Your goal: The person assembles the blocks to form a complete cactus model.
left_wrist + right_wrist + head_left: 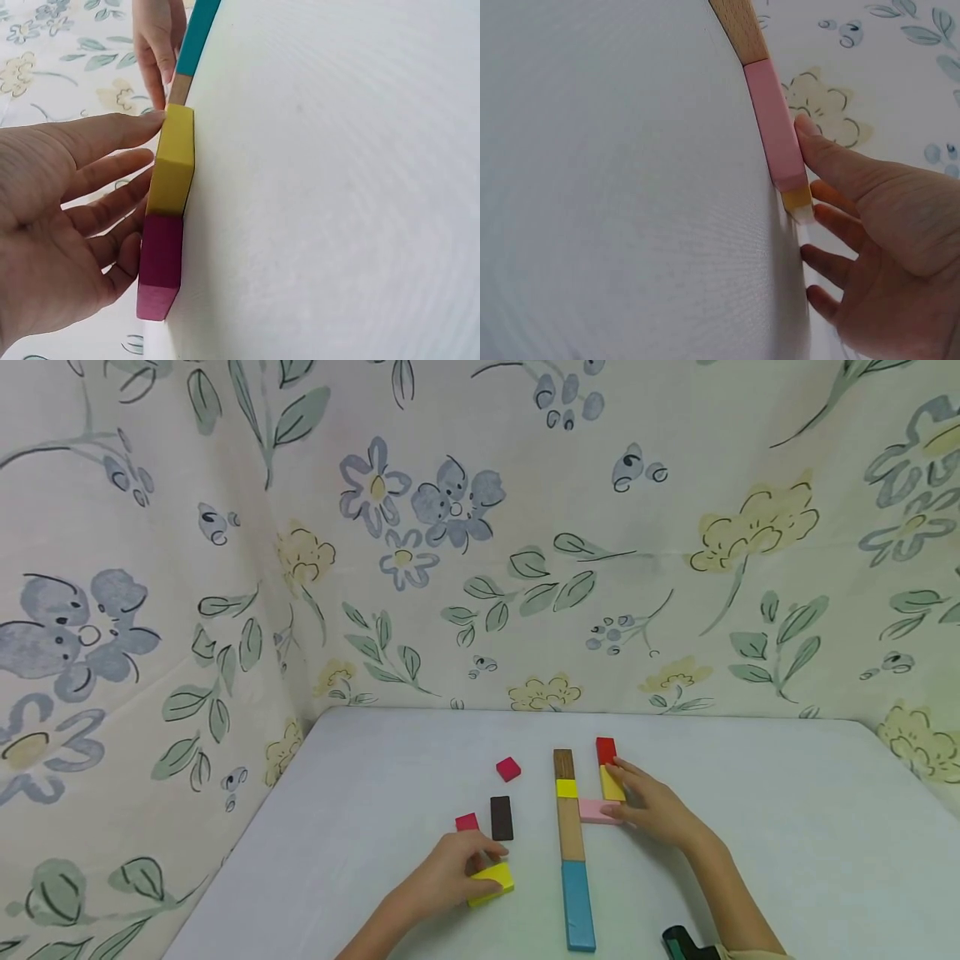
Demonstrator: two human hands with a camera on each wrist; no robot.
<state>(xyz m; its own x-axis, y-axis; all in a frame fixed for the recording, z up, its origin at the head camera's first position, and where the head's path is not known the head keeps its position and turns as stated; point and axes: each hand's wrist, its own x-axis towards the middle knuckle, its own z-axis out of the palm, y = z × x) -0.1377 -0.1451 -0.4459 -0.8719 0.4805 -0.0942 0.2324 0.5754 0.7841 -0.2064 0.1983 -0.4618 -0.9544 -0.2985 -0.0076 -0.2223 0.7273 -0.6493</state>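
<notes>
My left hand [453,872] pinches a yellow block [493,883] between thumb and fingers. Just beyond that hand is a magenta block [467,821], partly hidden by it in the head view. To its right lies a dark brown block [502,818]. My right hand [660,808] touches a pink block [594,811] with its thumb, while its index fingertip rests near an orange-yellow block [611,785]. Those fingers look fairly straight in the right wrist view. A red block [605,750] stands end to end with the orange-yellow one.
A straight row runs down mid-table: a brown block [563,763], a small yellow block [566,788], a tan block [570,831] and a blue block [577,906]. Another magenta block [508,768] lies farther back. Floral cloth [525,568] hangs behind the white table [375,760].
</notes>
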